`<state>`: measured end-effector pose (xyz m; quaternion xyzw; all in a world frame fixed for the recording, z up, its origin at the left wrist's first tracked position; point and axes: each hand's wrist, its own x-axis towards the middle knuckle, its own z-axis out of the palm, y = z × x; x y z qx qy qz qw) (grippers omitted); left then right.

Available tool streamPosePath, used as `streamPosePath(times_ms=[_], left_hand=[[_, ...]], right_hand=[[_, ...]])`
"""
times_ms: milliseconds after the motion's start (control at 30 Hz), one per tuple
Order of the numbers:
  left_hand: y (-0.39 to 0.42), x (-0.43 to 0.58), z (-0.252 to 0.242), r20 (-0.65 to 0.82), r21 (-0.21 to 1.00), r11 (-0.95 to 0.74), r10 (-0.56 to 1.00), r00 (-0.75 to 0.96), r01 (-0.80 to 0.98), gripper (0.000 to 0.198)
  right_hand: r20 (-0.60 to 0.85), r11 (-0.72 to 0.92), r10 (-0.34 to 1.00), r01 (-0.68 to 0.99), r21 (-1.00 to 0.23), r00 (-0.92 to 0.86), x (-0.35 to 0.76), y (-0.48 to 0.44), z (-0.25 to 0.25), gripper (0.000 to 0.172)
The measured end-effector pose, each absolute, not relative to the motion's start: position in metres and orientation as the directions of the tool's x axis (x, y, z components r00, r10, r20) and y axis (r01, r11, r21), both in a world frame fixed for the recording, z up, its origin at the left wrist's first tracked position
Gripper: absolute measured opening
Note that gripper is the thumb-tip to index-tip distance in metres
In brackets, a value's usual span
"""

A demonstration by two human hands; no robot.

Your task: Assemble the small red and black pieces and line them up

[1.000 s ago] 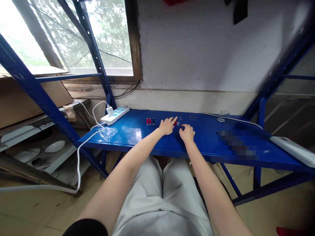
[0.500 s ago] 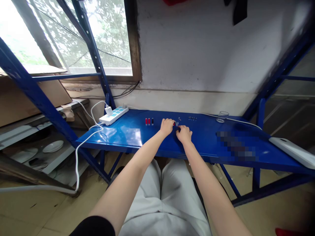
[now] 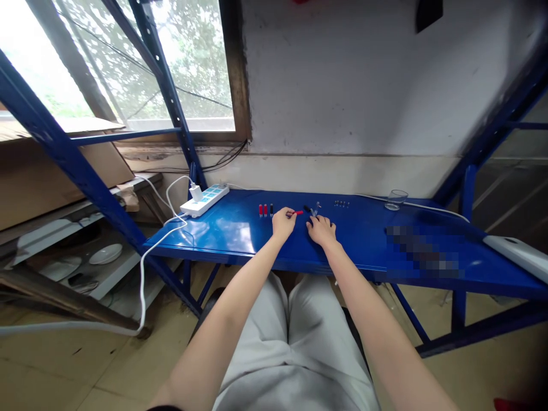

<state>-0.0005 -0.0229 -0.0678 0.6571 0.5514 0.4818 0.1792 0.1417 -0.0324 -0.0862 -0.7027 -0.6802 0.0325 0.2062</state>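
Note:
My left hand (image 3: 283,224) is closed in a pinch around a small slim red piece (image 3: 298,213). Its red end points right, and my fingers cover the rest; its exact kind is too small to tell. Just to the right, my right hand (image 3: 322,229) lies low on the blue tabletop with its fingers somewhat spread. Its fingertips are by a small greyish piece (image 3: 314,213), and I cannot tell whether they touch it. A small black piece (image 3: 307,208) lies between the hands, slightly farther back. Two red cylinders (image 3: 262,210) and a black one (image 3: 271,210) stand in a row left of my left hand.
Several tiny metallic pieces (image 3: 341,204) line up at the back of the blue table (image 3: 355,245). Farther right is a clear glass (image 3: 396,200). A white power strip (image 3: 205,200) with a plugged-in cable sits at the left end. A blurred dark object (image 3: 422,251) lies right.
My left hand has drawn away to the left from my right hand, carrying the red piece. The black piece now shows between them. The view has shifted slightly.

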Motion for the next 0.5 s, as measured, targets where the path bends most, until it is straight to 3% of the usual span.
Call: streamPosePath(times_ms=[167, 500], left_hand=[[-0.038, -0.002, -0.076, 0.423, 0.857, -0.337, 0.892, -0.159, 0.39, 0.015], [-0.04, -0.004, -0.078, 0.45, 0.852, -0.362, 0.876, -0.176, 0.379, 0.015]], right_hand=[[0.193, -0.019, 0.977, 0.945, -0.326, 0.086, 0.14, -0.028, -0.086, 0.051], [0.193, -0.009, 0.978, 0.95, -0.312, 0.072, 0.141, -0.025, -0.092, 0.055]])
